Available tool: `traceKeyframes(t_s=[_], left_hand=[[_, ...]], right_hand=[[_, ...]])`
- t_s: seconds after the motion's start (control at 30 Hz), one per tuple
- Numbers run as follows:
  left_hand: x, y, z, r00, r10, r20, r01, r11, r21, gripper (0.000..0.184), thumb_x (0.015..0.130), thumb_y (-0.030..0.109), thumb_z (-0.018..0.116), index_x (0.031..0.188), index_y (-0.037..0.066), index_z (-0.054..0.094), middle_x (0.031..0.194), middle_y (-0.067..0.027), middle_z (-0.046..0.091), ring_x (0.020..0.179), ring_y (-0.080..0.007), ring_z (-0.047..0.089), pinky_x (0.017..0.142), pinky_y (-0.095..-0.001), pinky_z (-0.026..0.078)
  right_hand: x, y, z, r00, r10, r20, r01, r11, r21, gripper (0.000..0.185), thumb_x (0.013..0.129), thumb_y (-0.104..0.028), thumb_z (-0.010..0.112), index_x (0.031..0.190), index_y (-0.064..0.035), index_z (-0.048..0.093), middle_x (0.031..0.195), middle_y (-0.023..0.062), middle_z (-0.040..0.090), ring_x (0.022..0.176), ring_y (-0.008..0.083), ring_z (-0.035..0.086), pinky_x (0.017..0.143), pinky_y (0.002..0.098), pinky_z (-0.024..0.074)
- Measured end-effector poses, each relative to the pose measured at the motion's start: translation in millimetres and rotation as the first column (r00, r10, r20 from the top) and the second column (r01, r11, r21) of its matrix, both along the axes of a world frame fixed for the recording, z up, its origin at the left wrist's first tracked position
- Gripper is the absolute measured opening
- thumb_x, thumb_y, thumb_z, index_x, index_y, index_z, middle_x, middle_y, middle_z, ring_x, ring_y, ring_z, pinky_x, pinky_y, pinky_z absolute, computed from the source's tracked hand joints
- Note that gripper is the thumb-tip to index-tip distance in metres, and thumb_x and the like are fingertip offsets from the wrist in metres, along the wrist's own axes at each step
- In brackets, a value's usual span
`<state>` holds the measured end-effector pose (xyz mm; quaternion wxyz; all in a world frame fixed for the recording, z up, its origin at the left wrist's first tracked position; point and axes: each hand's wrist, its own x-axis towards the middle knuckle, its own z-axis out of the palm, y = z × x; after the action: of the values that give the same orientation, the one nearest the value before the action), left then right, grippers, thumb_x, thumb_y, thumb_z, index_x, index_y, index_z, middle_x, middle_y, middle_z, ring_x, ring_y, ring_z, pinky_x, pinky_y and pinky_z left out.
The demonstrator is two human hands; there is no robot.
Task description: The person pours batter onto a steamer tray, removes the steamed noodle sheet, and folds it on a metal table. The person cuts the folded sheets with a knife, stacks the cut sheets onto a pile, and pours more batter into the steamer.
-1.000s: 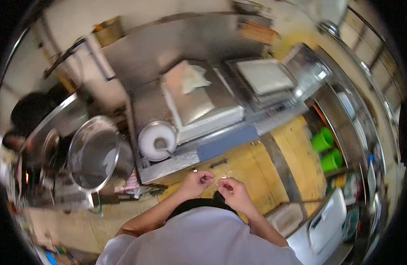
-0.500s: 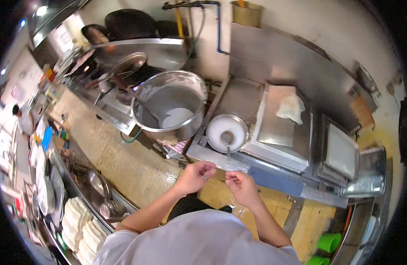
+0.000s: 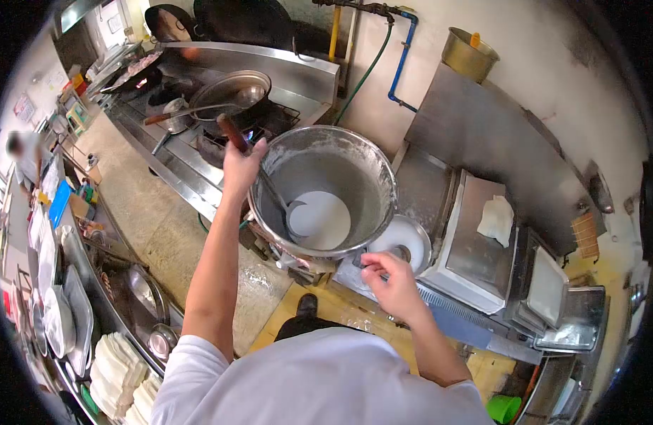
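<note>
My left hand [image 3: 242, 167] is wrapped round the wooden handle of a ladle [image 3: 273, 191], at the left rim of a large metal pot [image 3: 369, 168]. The ladle's bowl end rests in white liquid [image 3: 326, 218] at the bottom of the pot. Near the pot's lower right rim is my right hand [image 3: 392, 280], fingers curled together; whether something small is between them is too small to tell. Just beyond it sits a round pan of white contents [image 3: 413, 241], partly covered by the hand and the pot.
A wok [image 3: 234, 92] stands on the lit stove, with a second ladle across it. At right are a steel-topped box [image 3: 482, 237] with a white cloth [image 3: 496, 221] and a tray [image 3: 547, 287]. Stacked white cloths [image 3: 114, 375] lie lower left. A person [image 3: 27, 159] stands far left.
The view has turned left towards the stove. My left hand has reached forward and taken hold of the ladle handle. My right hand stays in front of me, now beside the large pot.
</note>
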<state>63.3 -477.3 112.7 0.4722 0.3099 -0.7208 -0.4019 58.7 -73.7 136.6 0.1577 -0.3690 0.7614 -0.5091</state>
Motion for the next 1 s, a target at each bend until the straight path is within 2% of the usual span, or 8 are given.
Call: traceKeyframes(t_s=[0.07,0.17,0.37,0.53,0.6,0.7,0.9,1.0], left_hand=[[-22,3,4,0.987,-0.145,0.066,0.13,0.973,0.19,0.029,0.097,0.023,0.069,0.114,0.001,0.061,0.1,-0.0148,0.07,0.095,-0.0262,0.067,0.084,-0.0399,0.053],[-34,54,23,0.915,-0.384,0.121,0.383,0.923,0.033,0.024,0.098,0.021,0.064,0.109,0.001,0.06,0.099,-0.0223,0.07,0.095,-0.0371,0.069,0.084,-0.0446,0.053],[-36,130,35,0.412,-0.866,0.284,0.899,0.438,0.033,0.041,0.09,0.011,0.072,0.127,0.0,0.061,0.115,-0.0246,0.07,0.111,-0.0394,0.067,0.093,-0.0457,0.053],[-6,133,45,0.635,-0.711,0.302,0.758,0.648,-0.07,0.041,0.09,0.015,0.075,0.125,-0.002,0.062,0.12,-0.0223,0.07,0.116,-0.0343,0.067,0.097,-0.0408,0.053],[12,116,33,0.755,-0.588,0.291,0.632,0.77,-0.085,0.044,0.088,0.019,0.078,0.124,-0.001,0.064,0.117,-0.0204,0.072,0.113,-0.0335,0.069,0.096,-0.0411,0.053],[36,114,8,0.861,-0.352,0.367,0.395,0.917,-0.048,0.036,0.089,0.017,0.077,0.119,0.0,0.067,0.109,-0.0186,0.074,0.104,-0.0314,0.073,0.09,-0.0398,0.056],[43,135,-11,0.972,-0.169,0.161,0.177,0.983,-0.041,0.028,0.087,0.013,0.076,0.113,0.003,0.069,0.09,-0.0119,0.076,0.087,-0.0275,0.075,0.077,-0.0404,0.058],[45,132,-12,0.977,-0.059,0.205,0.092,0.984,-0.154,0.033,0.085,0.008,0.075,0.116,0.004,0.066,0.102,-0.0126,0.073,0.098,-0.031,0.07,0.087,-0.0417,0.055]], right_hand=[[-13,-13,12,0.999,-0.052,-0.014,0.052,0.999,-0.015,0.031,0.089,-0.003,0.069,0.119,0.004,0.065,0.108,0.0145,0.07,0.091,0.0199,0.07,0.081,0.0327,0.0572],[-35,-31,39,0.986,-0.167,-0.011,0.165,0.981,-0.102,0.049,0.085,-0.001,0.073,0.132,0.0007,0.059,0.122,0.0156,0.066,0.102,0.0205,0.068,0.083,0.0335,0.0573],[-55,-76,112,0.843,-0.134,-0.521,0.037,0.981,-0.192,0.064,0.082,-0.001,0.074,0.142,-0.0049,0.052,0.13,0.0201,0.06,0.108,0.0335,0.066,0.089,0.0431,0.0567],[-89,-66,119,0.769,0.132,-0.625,0.086,0.948,0.306,0.039,0.084,-0.009,0.074,0.12,-0.0056,0.059,0.106,0.0217,0.069,0.092,0.0452,0.067,0.08,0.0511,0.0554],[-96,-56,141,0.731,0.205,-0.651,0.178,0.863,0.472,0.021,0.083,-0.012,0.073,0.097,-0.0024,0.061,0.08,0.019,0.071,0.08,0.0446,0.069,0.074,0.0506,0.0552],[-109,-47,137,0.704,0.454,-0.546,0.221,0.591,0.776,0.02,0.084,-0.017,0.068,0.095,-0.0005,0.066,0.082,0.024,0.071,0.082,0.0449,0.07,0.076,0.0523,0.056],[-99,-43,123,0.676,0.629,-0.384,0.04,0.489,0.871,0.019,0.081,-0.016,0.064,0.077,-0.0013,0.075,0.082,0.0229,0.073,0.079,0.0416,0.073,0.074,0.0499,0.0583],[-86,-44,133,0.627,0.684,-0.373,-0.047,0.511,0.858,0.02,0.081,-0.016,0.064,0.071,-0.0019,0.074,0.076,0.0226,0.071,0.073,0.041,0.072,0.069,0.0499,0.0584]])
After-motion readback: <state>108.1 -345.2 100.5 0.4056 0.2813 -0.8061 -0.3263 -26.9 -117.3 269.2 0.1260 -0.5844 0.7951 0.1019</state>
